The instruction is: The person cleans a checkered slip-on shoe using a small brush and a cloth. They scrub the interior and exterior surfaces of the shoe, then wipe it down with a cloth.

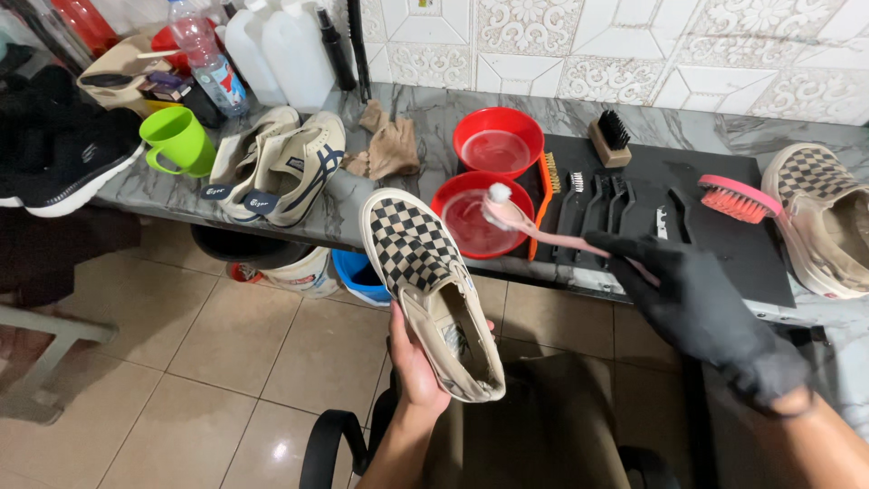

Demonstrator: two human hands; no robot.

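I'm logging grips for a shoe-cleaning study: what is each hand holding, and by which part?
The bare left hand cradles the checkered slip-on shoe from beneath, at its heel end. The black-gloved right hand grips the pink brush by its handle end.

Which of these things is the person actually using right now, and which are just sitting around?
In use:
checkered shoe, held in the bare left hand
pink brush, held in the gloved right hand, its head over the front red bowl

Lying about:
green mug
cream sneakers
water bottle
pink scrub brush
brown rag
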